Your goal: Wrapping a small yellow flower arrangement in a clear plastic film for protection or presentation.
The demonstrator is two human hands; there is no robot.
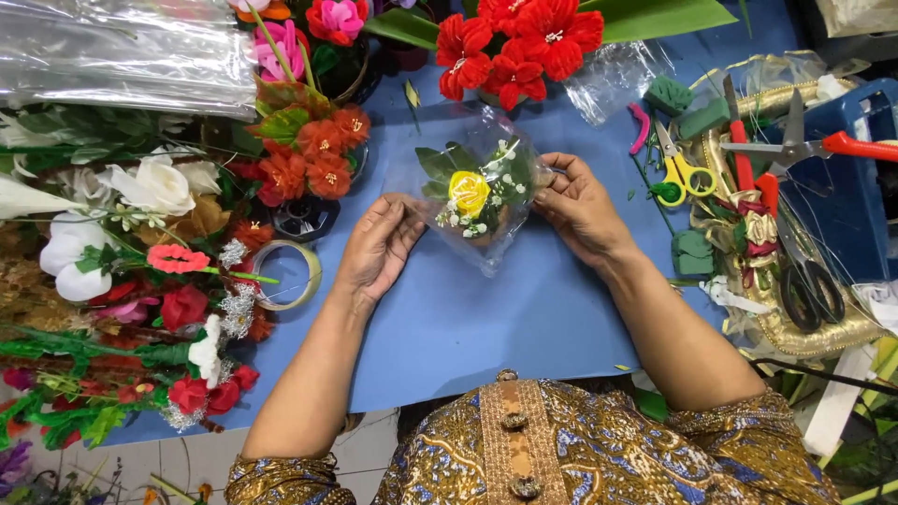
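Both hands on a small corsage (472, 194) with a yellow rose, wrapped in clear cellophane (488, 245). Left hand (377, 245) pinches the wrap's left edge, right hand (580, 208) grips its right edge. Tape roll (285, 274) lies left of left hand; yellow scissors (686, 169) right of right hand, all on blue table (486, 327).

pkg: clear plastic wrap (486, 238) ctr, btwn hands | clear cellophane stack (112, 51) top-L | crumpled clear bag (613, 79) top-R
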